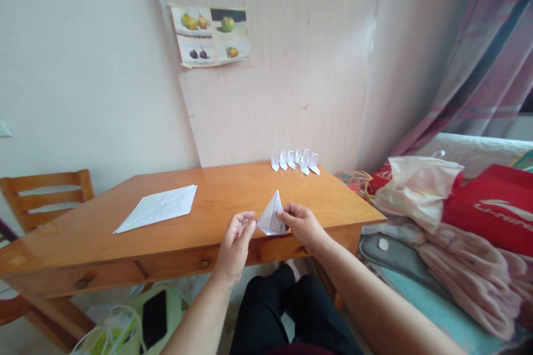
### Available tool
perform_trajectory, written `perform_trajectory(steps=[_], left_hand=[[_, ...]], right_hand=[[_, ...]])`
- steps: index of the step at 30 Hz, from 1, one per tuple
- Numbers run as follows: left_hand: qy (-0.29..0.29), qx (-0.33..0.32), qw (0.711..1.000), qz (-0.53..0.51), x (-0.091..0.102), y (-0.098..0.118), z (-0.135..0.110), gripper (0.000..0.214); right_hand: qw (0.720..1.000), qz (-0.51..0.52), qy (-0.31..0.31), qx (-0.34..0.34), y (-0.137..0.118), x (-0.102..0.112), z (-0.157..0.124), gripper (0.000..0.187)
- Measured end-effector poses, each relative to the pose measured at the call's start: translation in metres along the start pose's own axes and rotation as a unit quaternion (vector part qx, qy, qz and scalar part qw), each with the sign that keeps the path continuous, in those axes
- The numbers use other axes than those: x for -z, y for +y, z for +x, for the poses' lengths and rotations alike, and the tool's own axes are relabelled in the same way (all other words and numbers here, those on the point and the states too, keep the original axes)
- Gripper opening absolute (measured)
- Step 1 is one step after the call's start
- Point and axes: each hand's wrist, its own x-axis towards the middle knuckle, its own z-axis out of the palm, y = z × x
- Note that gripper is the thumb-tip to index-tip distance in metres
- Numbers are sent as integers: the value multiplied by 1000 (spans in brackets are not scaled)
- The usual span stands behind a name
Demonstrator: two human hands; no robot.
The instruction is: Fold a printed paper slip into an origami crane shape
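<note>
A white folded paper (270, 217) with printed lines, triangular and pointing up, is held just above the table's front edge. My right hand (303, 226) pinches its right side, the thumb lying across the front face and the fingers behind. At the paper's lower left corner, my left hand (237, 243) has its thumb and fingertips closed together on the edge. Several small folded paper pieces (291, 159) with pointed tips stand grouped at the back right of the wooden table (225, 191).
On the table's left lies a stack of printed sheets (160, 206). A wooden chair (50, 194) stands at the far left. Below the table, a black phone (154, 313) rests on a pale green container. Right of the table are a red bag (495, 211) and pink fabric (470, 277).
</note>
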Motion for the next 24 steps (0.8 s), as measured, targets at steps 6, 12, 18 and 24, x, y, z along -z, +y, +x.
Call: perform_trajectory(steps=[6, 12, 18, 24], left_hand=[[-6, 132, 980, -149, -11, 11, -8, 44], [-38, 138, 967, -209, -14, 21, -13, 45], [-36, 124, 965, -226, -15, 31, -15, 51], [-40, 124, 966, -221, -16, 35, -18, 52]], right_hand=[[999, 7, -16, 46, -5, -9, -5, 37], [1000, 6, -4, 4, -17, -16, -11, 42], [998, 50, -6, -28, -19, -15, -11, 38], [994, 92, -4, -57, -19, -16, -12, 35]])
